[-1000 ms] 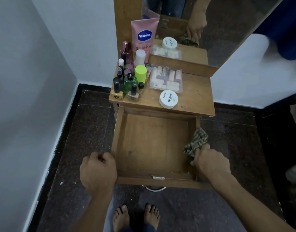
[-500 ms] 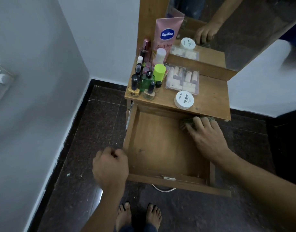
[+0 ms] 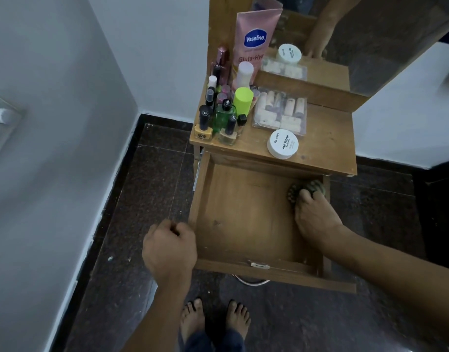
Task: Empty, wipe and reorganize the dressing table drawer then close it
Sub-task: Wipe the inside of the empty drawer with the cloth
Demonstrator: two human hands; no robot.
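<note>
The wooden drawer (image 3: 243,212) of the dressing table (image 3: 325,138) is pulled fully out, and its bare bottom holds nothing but a cloth. My right hand (image 3: 315,214) reaches into the far right corner and grips that bunched, dark patterned cloth (image 3: 312,186), pressing it against the drawer bottom. My left hand (image 3: 170,247) is curled into a fist at the drawer's front left corner, with nothing visible in it.
On the tabletop stand a pink Vaseline tube (image 3: 255,39), a cluster of nail polish bottles (image 3: 218,115), a clear pack of small tubes (image 3: 280,110) and a white jar (image 3: 282,144). A mirror (image 3: 370,34) rises behind. A wall runs close on the left; my bare feet (image 3: 215,318) stand before the drawer.
My right hand carried the cloth from the drawer's right front edge into the back of the drawer, then over to the far right corner. My left hand stayed at the front left corner.
</note>
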